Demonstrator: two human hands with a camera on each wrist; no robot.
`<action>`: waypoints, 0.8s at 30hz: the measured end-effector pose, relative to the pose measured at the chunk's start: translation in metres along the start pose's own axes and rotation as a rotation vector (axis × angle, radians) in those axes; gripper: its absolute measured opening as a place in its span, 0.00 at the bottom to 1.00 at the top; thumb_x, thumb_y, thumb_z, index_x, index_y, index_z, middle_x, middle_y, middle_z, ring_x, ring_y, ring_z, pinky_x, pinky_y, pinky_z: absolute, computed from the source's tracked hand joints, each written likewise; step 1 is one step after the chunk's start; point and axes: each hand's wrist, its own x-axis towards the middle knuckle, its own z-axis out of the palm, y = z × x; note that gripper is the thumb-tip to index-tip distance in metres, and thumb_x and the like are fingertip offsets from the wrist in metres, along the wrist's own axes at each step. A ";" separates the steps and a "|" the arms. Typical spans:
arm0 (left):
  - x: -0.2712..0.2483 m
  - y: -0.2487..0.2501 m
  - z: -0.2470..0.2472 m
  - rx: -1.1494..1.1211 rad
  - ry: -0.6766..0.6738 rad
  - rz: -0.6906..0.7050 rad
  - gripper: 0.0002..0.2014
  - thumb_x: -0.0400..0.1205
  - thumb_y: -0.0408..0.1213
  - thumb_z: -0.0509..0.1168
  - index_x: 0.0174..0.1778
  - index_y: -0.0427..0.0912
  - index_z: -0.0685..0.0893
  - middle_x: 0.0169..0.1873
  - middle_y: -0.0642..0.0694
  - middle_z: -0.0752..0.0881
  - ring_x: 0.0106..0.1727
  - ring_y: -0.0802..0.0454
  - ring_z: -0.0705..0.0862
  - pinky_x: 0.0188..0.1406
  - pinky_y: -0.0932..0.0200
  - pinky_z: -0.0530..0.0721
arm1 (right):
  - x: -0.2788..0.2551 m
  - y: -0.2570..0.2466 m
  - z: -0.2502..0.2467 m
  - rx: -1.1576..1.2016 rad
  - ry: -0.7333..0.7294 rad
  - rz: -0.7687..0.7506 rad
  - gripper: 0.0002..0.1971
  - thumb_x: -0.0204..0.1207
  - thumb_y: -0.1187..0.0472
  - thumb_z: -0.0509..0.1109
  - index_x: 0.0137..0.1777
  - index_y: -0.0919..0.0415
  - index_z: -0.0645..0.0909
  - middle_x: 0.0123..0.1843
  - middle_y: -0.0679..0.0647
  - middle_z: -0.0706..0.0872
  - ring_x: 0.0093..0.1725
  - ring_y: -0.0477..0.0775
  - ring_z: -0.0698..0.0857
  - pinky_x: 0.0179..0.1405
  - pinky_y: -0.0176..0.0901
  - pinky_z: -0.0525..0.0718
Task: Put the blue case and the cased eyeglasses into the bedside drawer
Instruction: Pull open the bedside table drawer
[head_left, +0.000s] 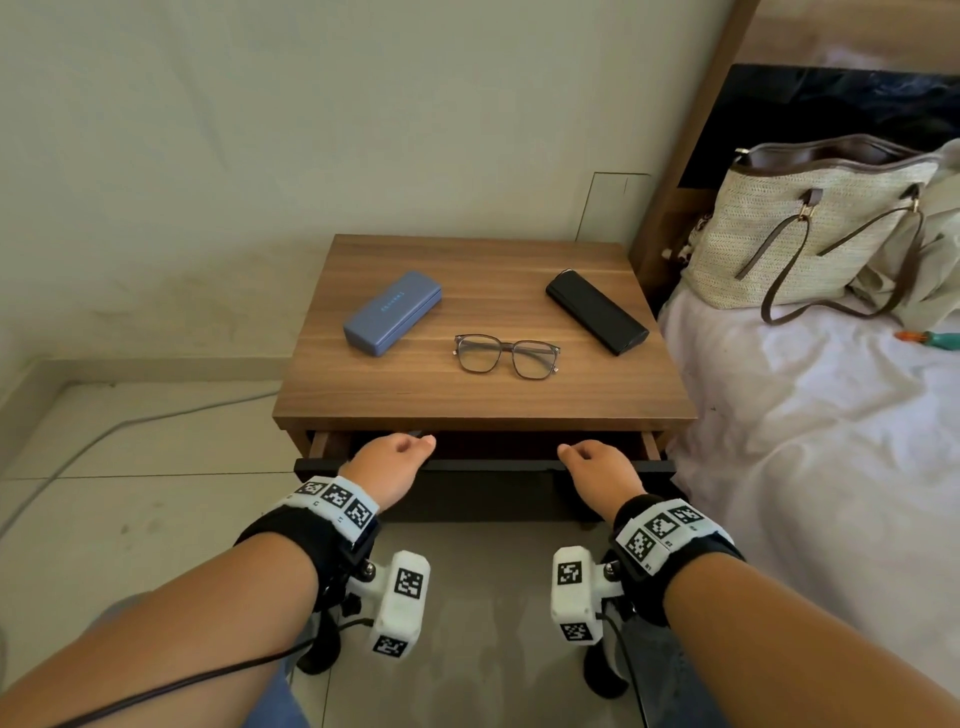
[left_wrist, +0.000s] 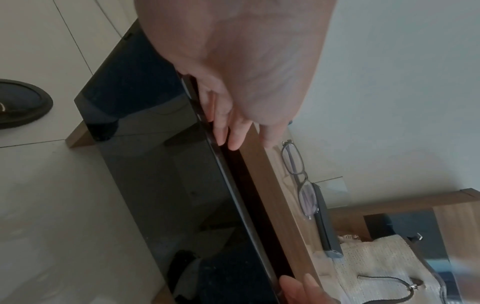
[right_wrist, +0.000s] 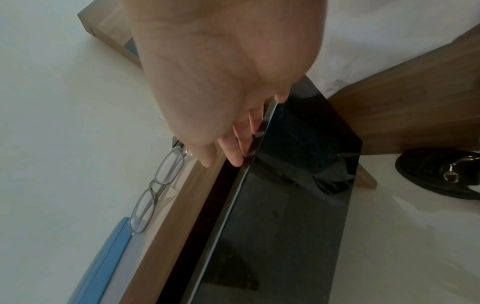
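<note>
Left hand: fingers hooked over the top edge of the drawer front, left of centre; grip clamped on that edge, thumb lying above it.
Right hand: mirrors the left, right of centre, fingers curled round the same edge; two spaced grips would keep a wide drawer from skewing on its runners.
Drawer front: glossy black panel, standing a little way out from the cabinet; the gap looks too narrow yet to admit a case.
Blue case: shut, lying on the wooden surface at left rear, well apart from both hands.
Eyeglasses: uncased, lenses toward the wearer, between the two cases near the centre.
Black case: at right rear, angled; probably meant for the eyeglasses, its opening not discernible.
Step in hand: opening the drawer; casing and stowing are not yet done.
Woven bag: on the bed, beside the surface.
</note>
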 end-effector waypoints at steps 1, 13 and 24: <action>0.001 -0.001 0.000 0.015 0.006 -0.005 0.21 0.85 0.58 0.54 0.62 0.49 0.84 0.57 0.49 0.86 0.62 0.48 0.82 0.68 0.46 0.76 | 0.000 0.001 0.000 0.008 -0.002 -0.003 0.19 0.80 0.42 0.58 0.58 0.52 0.83 0.55 0.55 0.88 0.61 0.60 0.83 0.69 0.63 0.75; -0.010 0.001 0.010 0.093 -0.028 -0.006 0.18 0.87 0.49 0.57 0.64 0.44 0.85 0.58 0.44 0.87 0.63 0.46 0.83 0.56 0.58 0.75 | -0.015 0.009 0.001 -0.165 0.019 -0.001 0.18 0.80 0.44 0.58 0.58 0.49 0.84 0.59 0.54 0.88 0.68 0.60 0.79 0.78 0.60 0.63; -0.031 -0.007 0.015 0.209 -0.153 -0.032 0.20 0.87 0.45 0.55 0.58 0.41 0.90 0.61 0.41 0.87 0.63 0.44 0.83 0.64 0.54 0.77 | -0.030 0.026 0.006 -0.128 -0.110 0.054 0.19 0.82 0.48 0.58 0.57 0.58 0.86 0.33 0.48 0.79 0.48 0.56 0.82 0.63 0.54 0.77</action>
